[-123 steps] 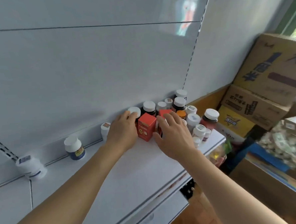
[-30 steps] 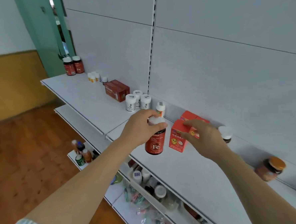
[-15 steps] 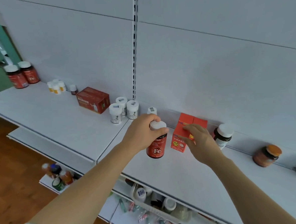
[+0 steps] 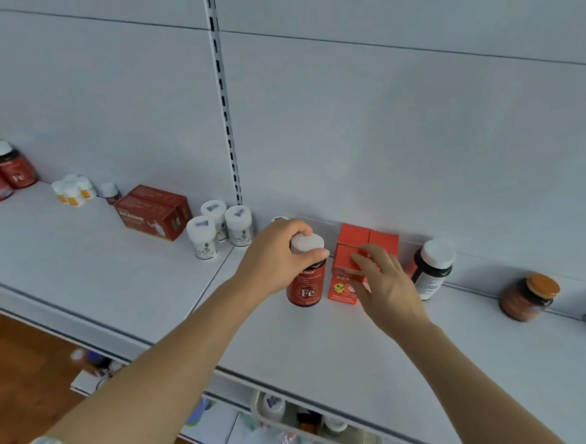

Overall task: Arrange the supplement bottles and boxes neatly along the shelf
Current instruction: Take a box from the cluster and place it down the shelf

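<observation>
While the left hand (image 4: 280,257) grips the red Fe bottle (image 4: 305,282) by its white cap, fingers curled round the top, the bottle now looks set down upright on the shelf (image 4: 327,350), just left of the small red boxes (image 4: 356,262). A second ago it was held a bit forward of the row; since then it has come back in line with the boxes. Contact with the shelf is likely, can't fully confirm.

Right hand (image 4: 384,285) rests on the front red box, fingers spread and mostly straight, steadying or nudging it, not pinching. Boxes sit against the back panel, same spot as half a second ago.

Right of them: dark white-capped bottle (image 4: 432,271) close by, orange-lidded jar (image 4: 526,298) well apart. Left: three white jars (image 4: 216,226), dark red carton (image 4: 153,211), more Fe bottles (image 4: 3,171) at the far end.

Implication: Fe bottle is about placed, though its matching pair is at the far left. Release looks next. Gaps to the right remain uneven.
</observation>
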The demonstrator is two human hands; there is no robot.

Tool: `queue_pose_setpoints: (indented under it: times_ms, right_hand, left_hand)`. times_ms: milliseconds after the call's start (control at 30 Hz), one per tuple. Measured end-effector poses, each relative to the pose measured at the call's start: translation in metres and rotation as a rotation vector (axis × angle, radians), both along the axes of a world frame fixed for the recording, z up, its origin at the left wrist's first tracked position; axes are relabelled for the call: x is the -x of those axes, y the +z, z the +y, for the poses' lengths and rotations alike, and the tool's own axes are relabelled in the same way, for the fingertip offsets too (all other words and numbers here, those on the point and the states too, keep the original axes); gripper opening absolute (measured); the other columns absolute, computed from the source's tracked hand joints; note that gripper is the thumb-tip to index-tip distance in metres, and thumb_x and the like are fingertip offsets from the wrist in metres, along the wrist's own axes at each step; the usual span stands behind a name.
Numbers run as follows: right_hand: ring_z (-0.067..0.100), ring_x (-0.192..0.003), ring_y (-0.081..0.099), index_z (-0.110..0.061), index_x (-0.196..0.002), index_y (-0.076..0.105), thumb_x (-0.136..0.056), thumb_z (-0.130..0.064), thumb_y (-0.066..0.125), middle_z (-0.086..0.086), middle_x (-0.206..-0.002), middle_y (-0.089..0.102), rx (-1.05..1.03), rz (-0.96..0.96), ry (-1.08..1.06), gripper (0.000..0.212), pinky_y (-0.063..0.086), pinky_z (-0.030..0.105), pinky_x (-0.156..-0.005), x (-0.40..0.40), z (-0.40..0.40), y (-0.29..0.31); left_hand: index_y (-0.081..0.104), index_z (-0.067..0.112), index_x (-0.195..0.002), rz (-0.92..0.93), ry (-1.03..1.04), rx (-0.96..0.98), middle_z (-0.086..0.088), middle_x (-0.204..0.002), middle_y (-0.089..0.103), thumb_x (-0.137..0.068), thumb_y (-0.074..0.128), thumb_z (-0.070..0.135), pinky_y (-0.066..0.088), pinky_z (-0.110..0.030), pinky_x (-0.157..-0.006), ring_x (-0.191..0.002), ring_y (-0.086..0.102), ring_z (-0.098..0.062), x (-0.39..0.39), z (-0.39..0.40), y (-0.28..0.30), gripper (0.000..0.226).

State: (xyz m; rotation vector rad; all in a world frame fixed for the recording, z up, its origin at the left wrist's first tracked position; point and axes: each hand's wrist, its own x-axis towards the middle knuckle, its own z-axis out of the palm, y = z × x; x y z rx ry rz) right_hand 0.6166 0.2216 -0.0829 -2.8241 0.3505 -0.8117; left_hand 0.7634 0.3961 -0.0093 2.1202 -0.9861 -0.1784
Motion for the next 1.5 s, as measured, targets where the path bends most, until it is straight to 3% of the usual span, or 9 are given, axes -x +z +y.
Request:
queue_pose_setpoints:
  times_ms: [333,533,667,767,867,1167,1367,1500]
  right_hand:
    - [0.036,-0.103,0.059,-0.001,-0.118,0.064,-0.08,-0.009,0.078,0.015,-0.122,0.058,0.002,-0.057,0.014,0.041,0.056,0.042,-0.078,-0.001,-0.001,-0.006]
    - [0.037,-0.105,0.057,-0.002,-0.116,0.064,-0.079,-0.012,0.079,0.014,-0.123,0.058,0.057,0.005,-0.04,0.042,0.057,0.047,-0.071,0.0,0.004,-0.001]
    - [0.039,-0.113,0.052,-0.006,-0.116,0.065,-0.084,-0.02,0.072,0.015,-0.127,0.057,0.135,0.008,-0.107,0.036,0.051,0.05,-0.086,-0.005,0.022,0.014]
    - [0.04,-0.119,0.049,-0.005,-0.118,0.063,-0.09,-0.028,0.059,0.017,-0.129,0.056,0.133,-0.003,-0.153,0.036,0.047,0.051,-0.093,-0.02,0.055,0.024]
    - [0.043,-0.127,0.046,-0.004,-0.123,0.06,-0.088,-0.032,0.064,0.02,-0.131,0.055,0.136,0.042,-0.136,0.044,0.046,0.055,-0.098,-0.045,0.107,0.029]
    - [0.04,-0.139,0.036,-0.009,-0.139,0.051,-0.092,-0.045,0.057,0.019,-0.146,0.047,0.13,0.147,-0.025,0.06,0.035,0.052,-0.112,-0.146,0.261,0.035]
    - [0.038,-0.139,0.037,-0.009,-0.141,0.048,-0.093,-0.047,0.048,0.018,-0.144,0.049,0.141,0.157,0.136,0.061,0.038,0.053,-0.11,-0.235,0.339,0.043]
    - [0.039,-0.139,0.037,-0.008,-0.141,0.049,-0.094,-0.046,0.052,0.018,-0.144,0.049,0.132,0.147,0.218,0.061,0.038,0.054,-0.11,-0.301,0.383,0.043]
  left_hand:
    - [0.063,0.027,-0.108,0.0,0.003,0.015,0.01,-0.108,0.06,-0.077,0.073,0.055,0.047,-0.026,-0.08,-0.094,0.057,-0.008,-0.003,-0.003,-0.004,0.042]
    - [0.063,0.023,-0.109,0.022,-0.013,0.066,0.008,-0.109,0.06,-0.079,0.075,0.049,0.047,-0.028,-0.083,-0.096,0.056,-0.008,-0.01,0.009,0.0,0.042]
    - [0.062,0.026,-0.108,0.05,-0.032,0.109,0.01,-0.112,0.061,-0.078,0.075,0.051,0.049,-0.028,-0.086,-0.1,0.057,-0.007,-0.022,0.033,0.006,0.041]
    - [0.062,0.027,-0.104,0.047,-0.032,0.124,0.011,-0.106,0.061,-0.077,0.075,0.051,0.048,-0.026,-0.08,-0.094,0.057,-0.004,-0.032,0.064,0.013,0.038]
    - [0.064,0.025,-0.103,0.025,-0.037,0.117,0.009,-0.102,0.062,-0.078,0.075,0.049,0.052,-0.029,-0.076,-0.09,0.059,-0.005,-0.048,0.109,0.022,0.036]
    - [0.064,0.027,-0.106,-0.061,0.102,0.094,0.009,-0.109,0.063,-0.075,0.071,0.056,0.054,-0.04,-0.085,-0.097,0.06,-0.012,-0.121,0.262,0.019,0.044]
    - [0.064,0.026,-0.117,-0.073,0.273,0.028,0.011,-0.117,0.063,-0.079,0.072,0.052,0.049,-0.029,-0.091,-0.104,0.056,-0.009,-0.182,0.35,0.018,0.047]
    - [0.062,0.03,-0.12,-0.077,0.362,-0.047,0.012,-0.122,0.062,-0.08,0.07,0.056,0.041,-0.025,-0.089,-0.109,0.051,-0.01,-0.233,0.4,0.012,0.049]
